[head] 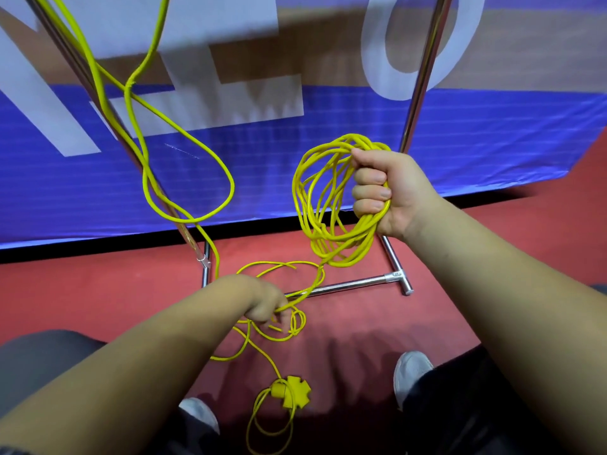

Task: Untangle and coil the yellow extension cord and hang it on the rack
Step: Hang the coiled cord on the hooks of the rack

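Coil of yellow cord (341, 257) gripped in right hand (391, 192), left hand (266, 303) pinching loose strand, banner (460, 142) letter O

I see red floor (98, 290), blue banner (328, 110) with big white letters, black strip (98, 248) along its base.

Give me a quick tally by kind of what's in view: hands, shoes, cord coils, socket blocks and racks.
Hands: 2, left hand pinching loose cord, right hand gripping the coil
Shoes: 2
Coils: 1
Socket blocks: 1
Racks: 1
Total: 7
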The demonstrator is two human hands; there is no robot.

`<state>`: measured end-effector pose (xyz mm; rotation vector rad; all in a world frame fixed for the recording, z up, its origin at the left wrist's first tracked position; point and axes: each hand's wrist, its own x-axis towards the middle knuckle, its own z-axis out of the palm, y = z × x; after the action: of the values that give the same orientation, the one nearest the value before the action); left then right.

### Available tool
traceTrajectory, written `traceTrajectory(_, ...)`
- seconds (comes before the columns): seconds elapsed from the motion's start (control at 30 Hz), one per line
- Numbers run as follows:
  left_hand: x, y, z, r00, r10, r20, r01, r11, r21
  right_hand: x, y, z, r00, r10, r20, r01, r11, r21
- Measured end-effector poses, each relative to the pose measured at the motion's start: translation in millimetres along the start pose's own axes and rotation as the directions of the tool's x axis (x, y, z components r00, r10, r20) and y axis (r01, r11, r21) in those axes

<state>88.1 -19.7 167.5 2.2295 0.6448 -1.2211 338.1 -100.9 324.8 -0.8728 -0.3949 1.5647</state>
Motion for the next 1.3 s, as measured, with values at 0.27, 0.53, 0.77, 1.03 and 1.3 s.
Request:
traceTrajectory(0.27,4,7,3,0.99,-0.113,-0.079,0.123,0.984,0.13,2,-5,-3,0.999,0.008,-0.047,-0.008,1.0,0.009)
traceTrajectory(0.53,-28,-14,-39,0.903,-0.259,-0.344,0.017,0.819,-0.573,-3,-16,-5,0.989,0.146,-0.023,-0.148,0.975,-0.164)
traceTrajectory(0.77,-85,-16,-80,0.724,-0.357,-0.59,-0.632,-0.001,-0.775,-9,-8,-7,0.937,0.313,-0.155,-0.33,0.65,-0.684)
traceTrajectory(1.03,-89,5,-77,0.729,-0.442,-0.522,-0.564,0.043,-0.825,-12,12,-18,0.942,0.211,-0.261,-0.322,0.343,-0.883)
traceTrajectory(1.3,-82,15,-57,0.659,-0.652,-0.374,-0.072,0.44,-0.895,-14,28,-5,0.95,0.262,-0.168,-0.226,0.211,-0.951)
